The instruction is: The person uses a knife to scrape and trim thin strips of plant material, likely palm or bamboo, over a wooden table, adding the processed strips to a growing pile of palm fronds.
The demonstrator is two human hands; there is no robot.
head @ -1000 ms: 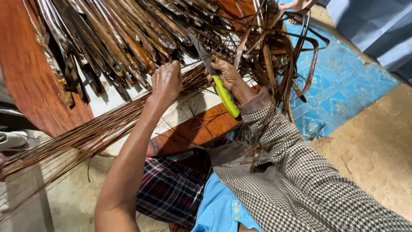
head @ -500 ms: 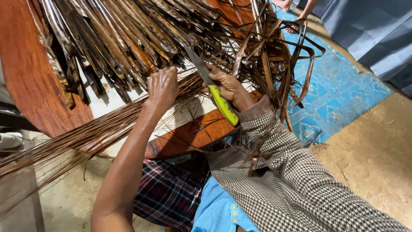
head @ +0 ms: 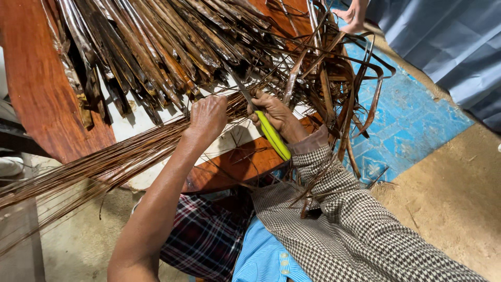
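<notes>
— So, left hand (head: 207, 117): what's it doing?
— Fingers curled down, gripping a bundle of thin brown ribs (head: 104, 167) that runs from the lower left up to the middle of the wooden table (head: 36, 94). The hand sits right at the bundle's upper end.
— And the right hand (head: 274, 112)?
— Closed round a knife w/ a yellow-green handle (head: 274, 137). The handle sticks out below the fist toward the checked sleeve (head: 339, 209); the dark blade (head: 240, 89) points up-left into the leaves, just beside the left hand.
— What's on the table otherwise?
— A heap of dry brown palm leaves (head: 156, 47) fanned across the top, w/ loose curled strips (head: 355, 89) hanging off the right edge over a blue patterned mat (head: 412, 125).
— Anyone else?
— Another person's hand (head: 355, 13) at the top edge, well apart from both hands.
</notes>
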